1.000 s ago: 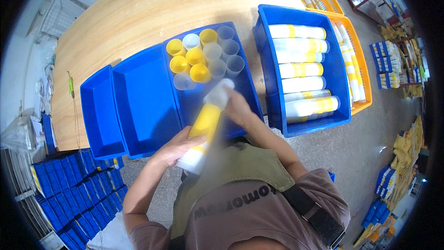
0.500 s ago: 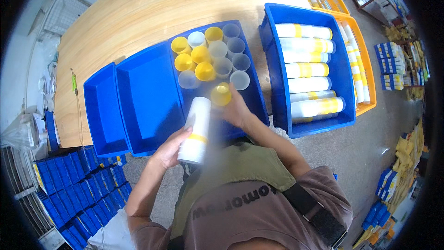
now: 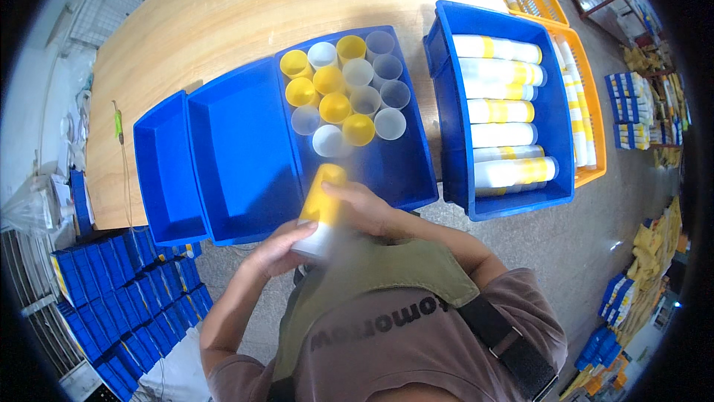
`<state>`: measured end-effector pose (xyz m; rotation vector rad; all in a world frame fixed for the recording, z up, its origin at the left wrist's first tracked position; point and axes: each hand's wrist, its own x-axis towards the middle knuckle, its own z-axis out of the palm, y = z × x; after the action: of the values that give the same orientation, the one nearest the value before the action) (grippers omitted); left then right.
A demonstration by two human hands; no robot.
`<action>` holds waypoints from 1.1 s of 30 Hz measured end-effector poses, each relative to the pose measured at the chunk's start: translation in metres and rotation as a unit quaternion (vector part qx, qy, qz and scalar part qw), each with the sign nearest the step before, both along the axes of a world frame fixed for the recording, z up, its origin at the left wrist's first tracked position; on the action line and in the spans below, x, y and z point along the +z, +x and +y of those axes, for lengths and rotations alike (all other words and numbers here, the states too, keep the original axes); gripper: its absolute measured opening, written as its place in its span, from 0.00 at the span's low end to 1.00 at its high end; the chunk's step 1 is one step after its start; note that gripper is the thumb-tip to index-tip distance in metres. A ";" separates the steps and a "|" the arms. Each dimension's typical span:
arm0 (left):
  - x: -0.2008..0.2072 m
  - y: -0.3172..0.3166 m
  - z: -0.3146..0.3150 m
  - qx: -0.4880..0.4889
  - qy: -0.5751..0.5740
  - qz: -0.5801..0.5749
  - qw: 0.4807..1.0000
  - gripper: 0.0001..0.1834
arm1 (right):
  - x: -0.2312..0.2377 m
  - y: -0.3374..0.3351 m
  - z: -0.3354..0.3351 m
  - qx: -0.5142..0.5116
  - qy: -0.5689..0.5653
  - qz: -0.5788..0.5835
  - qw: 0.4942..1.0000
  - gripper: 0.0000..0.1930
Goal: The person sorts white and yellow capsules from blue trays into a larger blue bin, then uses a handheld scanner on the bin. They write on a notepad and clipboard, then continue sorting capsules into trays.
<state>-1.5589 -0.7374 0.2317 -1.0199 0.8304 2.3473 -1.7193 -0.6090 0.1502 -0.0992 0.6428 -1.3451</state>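
Observation:
Both my hands hold one yellow and white tube (image 3: 321,207) over the near edge of the middle blue bin (image 3: 401,171). My left hand (image 3: 277,247) grips its white lower end. My right hand (image 3: 366,207) closes on its yellow upper part. In that bin stand several upright tubes (image 3: 343,97), some with yellow caps and some with frosted ones. The blue bin to the right (image 3: 454,127) holds several white and yellow tubes (image 3: 506,112) lying on their sides.
Two bare blue bins (image 3: 245,149) sit to the left on the wooden table (image 3: 208,23). An orange crate (image 3: 587,89) with more tubes stands at the far right. Stacked blue bins (image 3: 111,298) are on the floor at lower left, boxes of goods (image 3: 639,104) at right.
The tube in my hands has turned: half a second ago it showed white with a yellow band, now its yellow end points up toward the bin. One more yellow-capped tube stands in the middle bin.

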 end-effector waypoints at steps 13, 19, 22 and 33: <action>0.035 0.035 -0.016 -0.165 -0.303 0.058 0.937 0.43 | -0.024 -0.006 -0.021 -0.075 0.103 0.000 0.992 0.19; 0.039 0.043 -0.024 -0.257 -0.251 0.342 0.868 0.46 | -0.021 -0.010 -0.032 -0.103 0.068 0.050 0.991 0.21; 0.033 0.048 -0.017 -0.210 -0.313 0.265 0.888 0.29 | -0.018 -0.018 -0.026 -0.037 0.109 0.094 0.989 0.22; -0.083 -0.021 0.019 -0.069 -0.758 0.109 0.640 0.08 | -0.043 -0.043 -0.021 0.060 0.020 0.926 0.373 0.06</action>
<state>-1.5800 -0.7182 0.1492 -0.9908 3.0005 1.1540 -1.7626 -0.6296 0.1068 -1.7936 2.4432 -0.4185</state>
